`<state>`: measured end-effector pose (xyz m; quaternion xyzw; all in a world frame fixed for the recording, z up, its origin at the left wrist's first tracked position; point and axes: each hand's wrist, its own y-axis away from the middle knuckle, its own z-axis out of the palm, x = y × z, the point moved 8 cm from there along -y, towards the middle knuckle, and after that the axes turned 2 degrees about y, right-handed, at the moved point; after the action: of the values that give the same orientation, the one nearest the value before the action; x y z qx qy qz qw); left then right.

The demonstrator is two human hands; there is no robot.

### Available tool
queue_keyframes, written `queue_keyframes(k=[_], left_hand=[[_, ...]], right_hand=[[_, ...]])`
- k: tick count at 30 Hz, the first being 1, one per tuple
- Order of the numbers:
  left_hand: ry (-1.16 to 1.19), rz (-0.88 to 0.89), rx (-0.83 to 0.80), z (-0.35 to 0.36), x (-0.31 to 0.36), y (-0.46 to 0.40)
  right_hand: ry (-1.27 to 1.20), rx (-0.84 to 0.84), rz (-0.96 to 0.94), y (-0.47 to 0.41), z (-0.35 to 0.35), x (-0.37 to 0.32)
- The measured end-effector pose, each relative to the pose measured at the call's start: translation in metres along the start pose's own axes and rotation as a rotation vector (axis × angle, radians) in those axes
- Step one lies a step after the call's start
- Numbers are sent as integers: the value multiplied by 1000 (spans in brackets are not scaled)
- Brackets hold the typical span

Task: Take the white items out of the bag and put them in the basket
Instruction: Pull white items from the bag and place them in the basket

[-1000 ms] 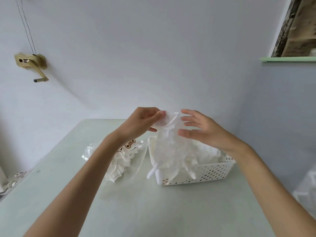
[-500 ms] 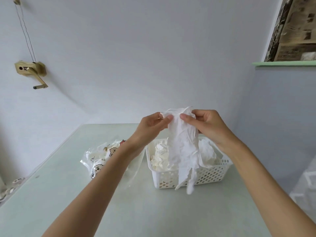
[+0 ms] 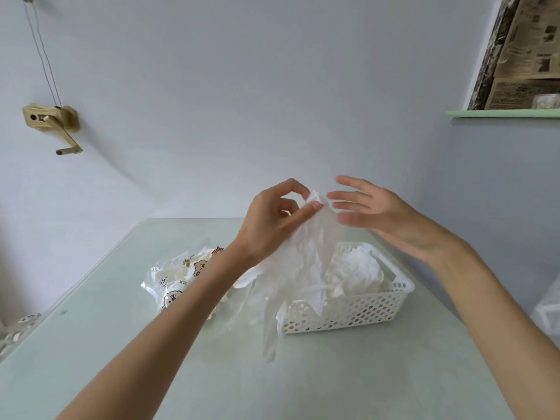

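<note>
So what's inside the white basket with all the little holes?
The white basket holds crumpled white items, heaped up at its far right. A thin white glove dangling from the left hand covers the basket's left part, so that stays hidden.

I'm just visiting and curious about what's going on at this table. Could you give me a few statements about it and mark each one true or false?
1. The left hand pinches the top of a thin white glove. True.
2. The right hand grips the glove in a closed fist. False: its fingers are straight and spread beside the glove.
3. The white basket is empty. False: crumpled white items already lie in it.
4. The printed plastic bag lies on the table left of the basket. True.
5. The glove hangs down in front of the basket. True.
</note>
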<state>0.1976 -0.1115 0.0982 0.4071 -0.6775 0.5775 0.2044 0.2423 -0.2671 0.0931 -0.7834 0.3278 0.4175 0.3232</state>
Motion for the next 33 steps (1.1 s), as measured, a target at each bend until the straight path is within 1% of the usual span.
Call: queue_keyframes(k=[2, 4, 6, 7, 9, 11, 13, 15, 16, 18, 20, 21, 23, 25, 27, 29, 32, 33], left_hand=[[-13, 0, -38, 4, 0, 1], [20, -11, -10, 0, -1, 3], [48, -56, -4, -5, -8, 6], [44, -94, -44, -6, -14, 9], [-5, -188, -191, 1, -30, 16], [-38, -249, -302, 8, -46, 22], [11, -287, -296, 9, -56, 24], [95, -319, -262, 9, -60, 23], [132, -336, -276, 12, -60, 22], [166, -355, -383, 28, -55, 26], [127, -359, -465, 42, -54, 30], [111, -362, -469, 46, -55, 31], [138, -370, -421, 47, -57, 28], [181, -364, -359, 41, -58, 26], [190, -345, -320, 33, -52, 23], [145, -334, -296, 26, -52, 20], [96, -330, -300, 19, -58, 17], [79, -336, -283, 15, -62, 17]], right_hand=[[237, -151, 62, -8, 18, -8], [351, -221, 51, -15, 29, -17], [388, -195, -1, -19, 28, -26], [398, -169, -13, -20, 24, -28], [405, -158, 1, -18, 14, -29], [404, -207, 48, -12, 9, -26], [373, -214, 88, -6, 5, -22], [329, -152, 74, -2, -2, -21], [309, -117, 53, -1, -5, -21], [260, -74, 22, 1, -10, -22], [216, -78, 10, 3, -13, -22], [198, -87, 12, 4, -15, -21], [136, -94, 23, 5, -22, -15], [68, -24, 33, 7, -33, -6], [52, 95, 9, 8, -46, 0], [50, 245, 5, 8, -59, 11], [120, 544, 53, 7, -78, 28], [127, 606, 43, 7, -77, 30]])
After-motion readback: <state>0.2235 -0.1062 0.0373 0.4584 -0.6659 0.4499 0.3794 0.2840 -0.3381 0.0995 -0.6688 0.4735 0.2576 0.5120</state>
